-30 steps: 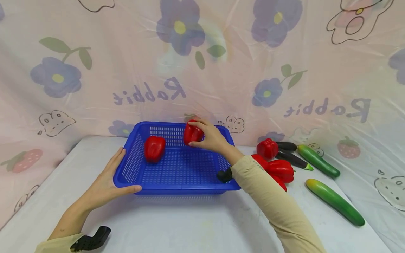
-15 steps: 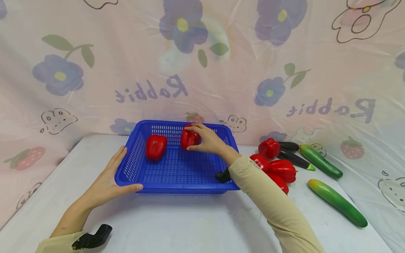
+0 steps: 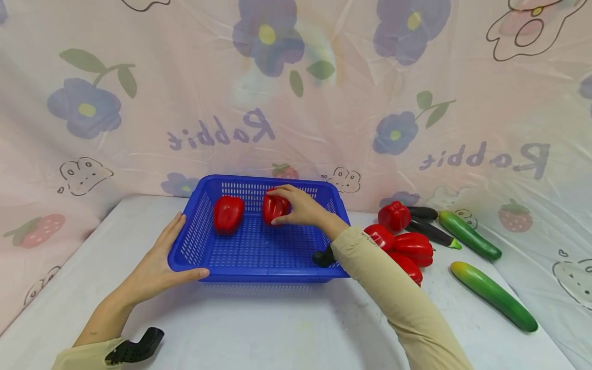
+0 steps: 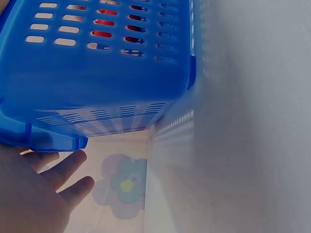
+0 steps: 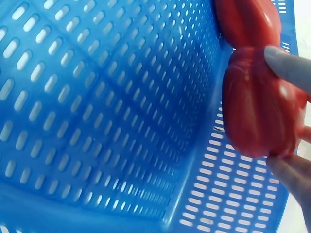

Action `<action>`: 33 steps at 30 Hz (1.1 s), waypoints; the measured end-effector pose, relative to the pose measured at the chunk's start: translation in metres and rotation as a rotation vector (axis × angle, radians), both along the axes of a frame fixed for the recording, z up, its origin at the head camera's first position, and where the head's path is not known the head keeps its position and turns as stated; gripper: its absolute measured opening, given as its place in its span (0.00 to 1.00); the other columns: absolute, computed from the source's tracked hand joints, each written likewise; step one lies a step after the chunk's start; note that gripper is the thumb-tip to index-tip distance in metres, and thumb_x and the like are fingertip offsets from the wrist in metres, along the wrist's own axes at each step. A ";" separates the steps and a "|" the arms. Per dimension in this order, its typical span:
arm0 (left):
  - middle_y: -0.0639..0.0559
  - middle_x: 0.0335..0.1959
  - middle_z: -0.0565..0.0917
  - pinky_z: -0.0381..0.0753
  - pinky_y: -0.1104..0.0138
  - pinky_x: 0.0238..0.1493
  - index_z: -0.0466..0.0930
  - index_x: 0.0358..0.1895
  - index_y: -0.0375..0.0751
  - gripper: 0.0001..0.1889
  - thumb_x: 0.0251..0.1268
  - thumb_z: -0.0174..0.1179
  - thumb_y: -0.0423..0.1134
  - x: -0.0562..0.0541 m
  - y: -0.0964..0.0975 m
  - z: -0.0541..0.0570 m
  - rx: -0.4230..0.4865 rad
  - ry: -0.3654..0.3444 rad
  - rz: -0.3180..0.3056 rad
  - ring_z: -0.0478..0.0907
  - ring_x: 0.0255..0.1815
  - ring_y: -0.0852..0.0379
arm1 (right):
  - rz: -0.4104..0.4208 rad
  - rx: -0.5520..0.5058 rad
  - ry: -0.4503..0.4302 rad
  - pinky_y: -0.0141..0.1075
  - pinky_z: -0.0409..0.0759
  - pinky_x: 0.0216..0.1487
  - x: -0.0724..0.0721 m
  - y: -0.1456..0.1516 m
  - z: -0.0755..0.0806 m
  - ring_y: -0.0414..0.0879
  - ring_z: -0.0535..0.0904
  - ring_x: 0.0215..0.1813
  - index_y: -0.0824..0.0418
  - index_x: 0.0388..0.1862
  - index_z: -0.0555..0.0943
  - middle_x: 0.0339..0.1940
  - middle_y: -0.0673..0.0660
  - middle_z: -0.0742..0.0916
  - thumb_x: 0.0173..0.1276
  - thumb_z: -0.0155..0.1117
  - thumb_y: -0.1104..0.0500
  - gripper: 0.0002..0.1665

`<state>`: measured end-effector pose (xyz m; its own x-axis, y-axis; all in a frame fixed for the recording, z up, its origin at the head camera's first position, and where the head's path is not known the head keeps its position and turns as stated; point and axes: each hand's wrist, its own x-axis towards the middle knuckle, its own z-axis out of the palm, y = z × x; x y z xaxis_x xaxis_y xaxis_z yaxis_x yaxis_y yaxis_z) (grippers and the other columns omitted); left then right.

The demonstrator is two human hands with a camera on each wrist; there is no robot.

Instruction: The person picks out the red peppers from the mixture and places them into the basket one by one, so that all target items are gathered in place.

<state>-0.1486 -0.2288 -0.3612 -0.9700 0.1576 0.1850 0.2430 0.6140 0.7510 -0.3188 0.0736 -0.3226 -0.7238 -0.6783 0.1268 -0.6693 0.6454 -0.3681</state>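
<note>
A blue plastic basket (image 3: 268, 252) with slotted walls stands on the white table. At its left end my left hand (image 3: 154, 264) rests against the rim, thumb along the front edge and fingers spread fairly straight; the left wrist view shows these fingers (image 4: 65, 170) beside the rim. Inside the basket, near the back wall, my right hand (image 3: 302, 206) holds a red bell pepper (image 3: 274, 206) between thumb and fingers. The right wrist view shows this bell pepper (image 5: 257, 107) pinched from two sides. Another red bell pepper (image 3: 228, 215) lies in the basket's left part.
Right of the basket lie several red bell peppers (image 3: 413, 248), partly behind my right sleeve. Beyond them are dark eggplants (image 3: 432, 232) and two green cucumber-like vegetables, one farther back (image 3: 468, 234) and one nearer (image 3: 495, 295). A printed curtain (image 3: 314, 118) hangs behind the table.
My right hand has lowered the bell pepper deeper into the basket and slightly left. The left hand has stayed at the basket's left end.
</note>
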 end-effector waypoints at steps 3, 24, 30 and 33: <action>0.50 0.79 0.33 0.46 0.25 0.60 0.32 0.78 0.54 0.63 0.47 0.73 0.50 0.000 0.000 0.000 -0.001 0.004 -0.002 0.35 0.77 0.33 | -0.002 0.012 -0.015 0.50 0.76 0.62 0.000 -0.001 0.000 0.57 0.68 0.69 0.52 0.69 0.70 0.71 0.59 0.70 0.56 0.74 0.50 0.41; 0.50 0.79 0.34 0.46 0.25 0.61 0.32 0.78 0.54 0.63 0.47 0.73 0.50 -0.001 0.000 0.000 0.003 0.007 0.001 0.36 0.77 0.33 | -0.024 0.115 -0.081 0.50 0.71 0.67 0.000 -0.004 -0.009 0.54 0.66 0.71 0.53 0.73 0.64 0.70 0.59 0.71 0.55 0.74 0.49 0.48; 0.50 0.79 0.33 0.46 0.25 0.61 0.32 0.78 0.54 0.63 0.47 0.73 0.50 0.000 0.001 0.000 0.000 -0.002 0.009 0.35 0.77 0.33 | -0.028 0.109 -0.096 0.50 0.71 0.67 0.001 -0.003 -0.009 0.54 0.65 0.71 0.53 0.73 0.63 0.71 0.59 0.70 0.54 0.75 0.49 0.49; 0.50 0.79 0.33 0.46 0.25 0.61 0.32 0.78 0.54 0.63 0.47 0.73 0.50 0.000 0.001 0.000 -0.001 -0.003 0.011 0.35 0.77 0.33 | -0.029 0.097 -0.101 0.50 0.74 0.65 0.001 -0.002 -0.009 0.55 0.66 0.71 0.53 0.73 0.63 0.71 0.59 0.70 0.54 0.75 0.49 0.50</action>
